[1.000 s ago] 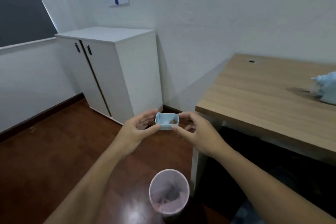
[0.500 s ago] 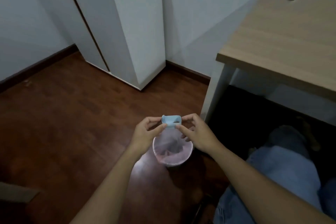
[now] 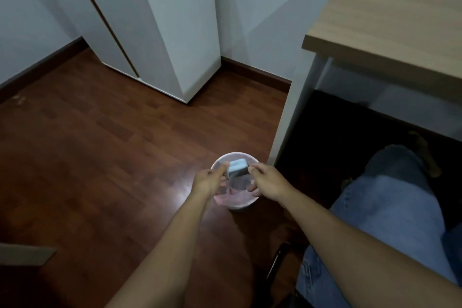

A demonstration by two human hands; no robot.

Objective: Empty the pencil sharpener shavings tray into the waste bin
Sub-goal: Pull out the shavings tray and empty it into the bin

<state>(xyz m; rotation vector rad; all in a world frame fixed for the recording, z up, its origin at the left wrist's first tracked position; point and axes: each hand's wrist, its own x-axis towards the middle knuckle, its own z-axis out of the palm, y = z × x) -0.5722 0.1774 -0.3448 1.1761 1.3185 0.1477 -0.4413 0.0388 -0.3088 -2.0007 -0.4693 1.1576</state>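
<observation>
I hold the little blue tray (image 3: 238, 167) between my two hands, right above the open mouth of the bin (image 3: 226, 204). My left hand (image 3: 208, 181) pinches the tray's left end with thumb and fingertips closed on it; my right hand (image 3: 268, 181) grips its right end the same way, the lower fingers curled loose over the bin. The tray is tipped over, its pale underside facing up at me, so I cannot see what is inside it. The bin is round, pale and lined with a pinkish bag, and it stands on the dark wooden floor (image 3: 100, 157). Just to the right of the bin is the white leg of the desk (image 3: 400, 20). Beyond the bin, against the wall, stands the white cabinet (image 3: 170, 32). My knee in blue jeans (image 3: 390, 212) is to the right of the bin.
</observation>
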